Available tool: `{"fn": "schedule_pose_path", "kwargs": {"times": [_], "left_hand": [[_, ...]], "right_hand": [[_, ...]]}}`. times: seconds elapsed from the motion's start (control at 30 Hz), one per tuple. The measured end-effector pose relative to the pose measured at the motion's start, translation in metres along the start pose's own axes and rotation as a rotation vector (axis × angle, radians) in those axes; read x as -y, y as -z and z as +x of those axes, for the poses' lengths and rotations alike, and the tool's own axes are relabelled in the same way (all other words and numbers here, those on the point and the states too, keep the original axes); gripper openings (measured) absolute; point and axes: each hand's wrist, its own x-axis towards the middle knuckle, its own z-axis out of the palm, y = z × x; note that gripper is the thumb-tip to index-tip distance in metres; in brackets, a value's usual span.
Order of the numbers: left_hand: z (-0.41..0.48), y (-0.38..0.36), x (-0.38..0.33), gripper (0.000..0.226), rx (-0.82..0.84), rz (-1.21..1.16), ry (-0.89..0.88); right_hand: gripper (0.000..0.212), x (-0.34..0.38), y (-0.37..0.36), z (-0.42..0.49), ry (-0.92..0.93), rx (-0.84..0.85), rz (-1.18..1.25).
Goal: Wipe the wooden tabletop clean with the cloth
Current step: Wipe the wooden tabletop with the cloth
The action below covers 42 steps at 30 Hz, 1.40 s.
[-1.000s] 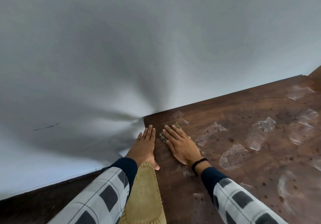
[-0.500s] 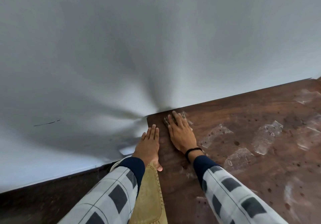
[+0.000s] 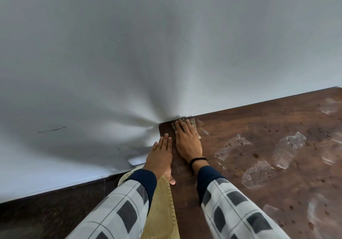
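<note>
- Head view, cloth (image 3: 192, 123): pinned flat under the fingers of my right hand (image 3: 187, 143). It sits at the far corner of the counter (image 3: 259, 198), just short of the wall (image 3: 166, 44).
- Handling (my judgement): a small, thin, limp and light rag with no stiffness of its own. It is likely to bunch or slide out if the pressure is uneven. Best held by a flat palm over its middle with the fingers spread across it, not by a pinch at one edge.
- Look: dull greenish-grey and mottled. Only the margins show, past the fingertips and to either side of the fingers. The rest is hidden under the hand, so I cannot tell how it is folded.
- Right hand: released, fingers straight, pressing down on the cloth and not curled round it. Black wristband (image 3: 197, 160) at the wrist.
- Left hand (image 3: 161, 155): flat, fingers straight and together, holding nothing. It rests on the counter's edge just beside the right hand on its thumb side, set back toward the wrist.
- Counter: dark brown wood, speckled. Pale filmy patches (image 3: 288, 146) lie on the little-finger side of the right hand, most of them well apart from the cloth. I judge that most of the wiping remains.
</note>
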Motion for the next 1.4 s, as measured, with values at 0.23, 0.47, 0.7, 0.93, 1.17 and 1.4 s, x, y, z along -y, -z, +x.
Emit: {"fn": "schedule_pose_path", "kwargs": {"times": [0.23, 0.47, 0.7, 0.93, 1.17, 1.4], "left_hand": [[0.001, 0.001, -0.002, 0.164, 0.025, -0.001, -0.017], [0.000, 0.002, 0.001, 0.163, 0.033, 0.001, -0.014], [0.003, 0.000, 0.001, 0.164, 0.035, -0.003, -0.011], [0.005, -0.002, 0.002, 0.165, 0.055, -0.028, -0.011], [0.005, -0.001, 0.004, 0.165, 0.072, -0.016, 0.001], [0.004, -0.002, 0.002, 0.166, 0.064, -0.029, -0.005]], "right_hand": [[0.051, -0.024, 0.010, -0.006, 0.010, -0.033, -0.013], [0.049, -0.010, 0.008, -0.014, 0.161, 0.038, -0.007], [0.058, 0.003, -0.001, 0.001, -0.005, 0.014, -0.026], [0.051, -0.051, 0.024, -0.010, 0.218, 0.085, -0.064], [0.050, -0.022, 0.012, -0.030, 0.091, 0.050, -0.012], [0.051, -0.026, 0.014, -0.012, -0.036, 0.014, -0.010]]}}
